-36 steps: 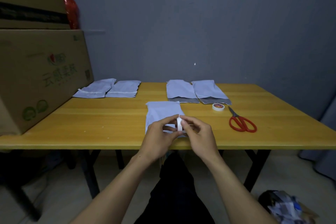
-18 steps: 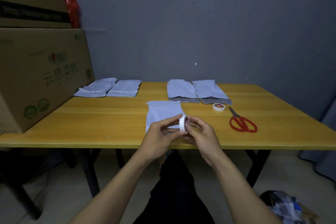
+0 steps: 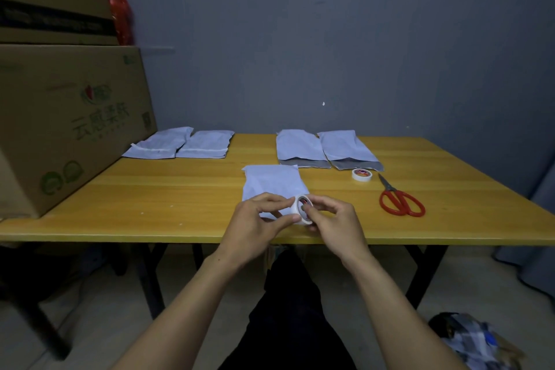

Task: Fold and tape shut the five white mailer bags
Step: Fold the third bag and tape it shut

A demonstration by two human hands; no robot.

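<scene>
A small roll of tape [image 3: 303, 209] is held upright between both hands, just above the near edge of the worktop [image 3: 150, 195]. It is pinched at its left rim by the thumb and fingers of the left hand [image 3: 258, 225], while the right hand [image 3: 333, 225] is curled around its other side, with a fingertip laid at the open core (red print can be made out on the inner ring). Directly behind the hands, one white mailer bag [image 3: 271, 183] lies flat, its near end hidden by the fingers. Two more bags [image 3: 159, 146] [image 3: 205, 144] are set side by side at the far left, each crossed by a pale strip near its near end. Another pair [image 3: 298, 147] [image 3: 345, 149] is laid at the far centre, touching, with grey bands shown at their near ends. A second tape roll [image 3: 362, 174] is placed flat just beside that pair, and red-handled scissors [image 3: 401, 204] are laid near it, to the right. Stacked cardboard boxes [image 3: 66, 129] are seen at the worktop's left.
</scene>
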